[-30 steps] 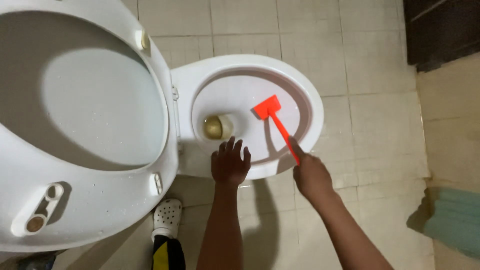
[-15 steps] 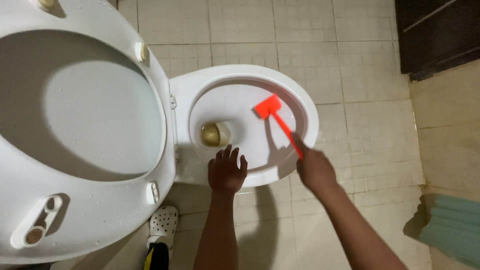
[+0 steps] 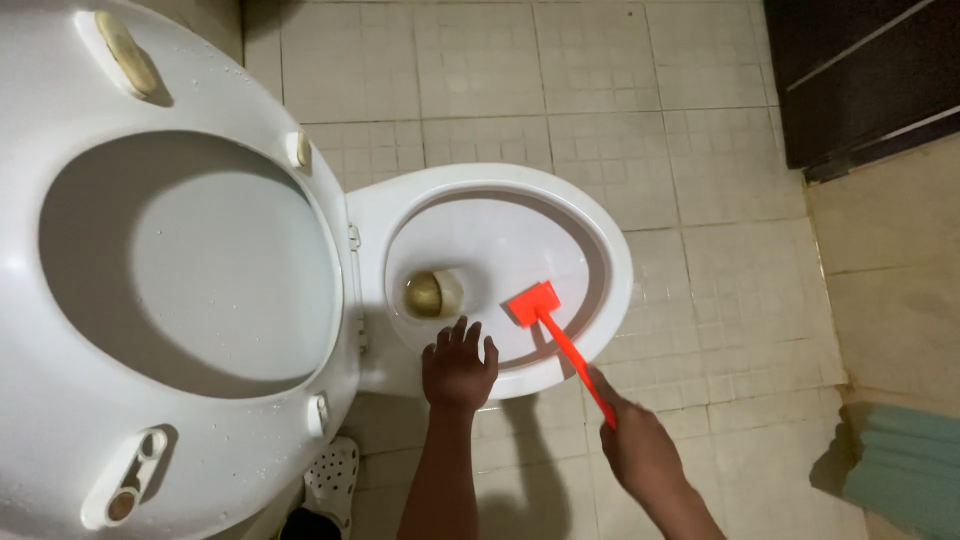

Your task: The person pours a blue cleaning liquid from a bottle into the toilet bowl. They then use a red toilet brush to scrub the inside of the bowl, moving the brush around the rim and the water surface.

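Left hand (image 3: 458, 365) flat on toilet rim (image 3: 610, 250) — right hand (image 3: 640, 452) grips brush (image 3: 555, 335).

a: what's on the floor (image 3: 640, 150)?
b: pale square tiles all over. a white perforated clog (image 3: 332, 474) sits near, at the bottom left.
a: and to the right?
b: a dark cabinet (image 3: 870, 80) at the far right, and a teal ribbed thing (image 3: 905, 470) at the near right.

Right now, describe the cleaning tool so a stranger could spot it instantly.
Find the white toilet bowl on the tiled floor, beside its raised seat. Inside the bowl, right of the drain hole, lies the brush, its thin handle running to the right hand. It is the only bright orange thing there.
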